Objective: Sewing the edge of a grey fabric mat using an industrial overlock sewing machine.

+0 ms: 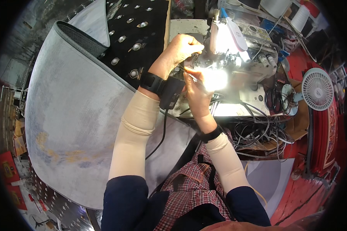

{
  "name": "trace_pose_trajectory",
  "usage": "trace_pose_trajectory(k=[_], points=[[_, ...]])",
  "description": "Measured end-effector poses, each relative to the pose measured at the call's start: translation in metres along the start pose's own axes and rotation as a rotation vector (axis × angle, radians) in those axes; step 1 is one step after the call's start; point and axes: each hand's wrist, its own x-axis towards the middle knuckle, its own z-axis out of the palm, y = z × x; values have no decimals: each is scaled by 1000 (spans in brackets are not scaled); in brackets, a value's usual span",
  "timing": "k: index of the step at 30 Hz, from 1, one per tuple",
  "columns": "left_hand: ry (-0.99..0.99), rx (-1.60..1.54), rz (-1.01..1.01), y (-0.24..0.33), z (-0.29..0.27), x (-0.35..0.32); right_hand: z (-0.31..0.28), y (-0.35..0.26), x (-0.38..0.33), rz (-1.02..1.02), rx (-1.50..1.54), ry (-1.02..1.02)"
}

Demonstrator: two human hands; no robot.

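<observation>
In front of me stands a sewing machine [235, 73], its working area washed out by a bright lamp [215, 79]. My left hand [181, 49] is raised at the machine's left side, with thumb and fingertips pinched together; whatever is between them is too small to make out. Just below and to the right, my right hand [198, 96] grips a thin, tweezers-like metal tool [192, 77], its tip pointing up and left. A large grey rug with a dark bound edge [81, 111] curves up on my left and spreads toward my lap.
A black board with several metal studs [123, 50] lies at the far left. Right of the machine are a small white fan [317, 89], tangled cables [254, 131] and a red rug [324, 142]. White thread cones [300, 18] stand at the far right. A black cable [164, 134] hangs from my left wrist.
</observation>
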Motion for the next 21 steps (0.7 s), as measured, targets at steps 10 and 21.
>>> trace_pose_trajectory(k=[10, 21], points=[[68, -107, 73, -5, 7, 2, -33, -21, -8, 275, 179, -75], [21, -735, 103, 10, 2, -2, -95, -17, -1, 156, 191, 23]])
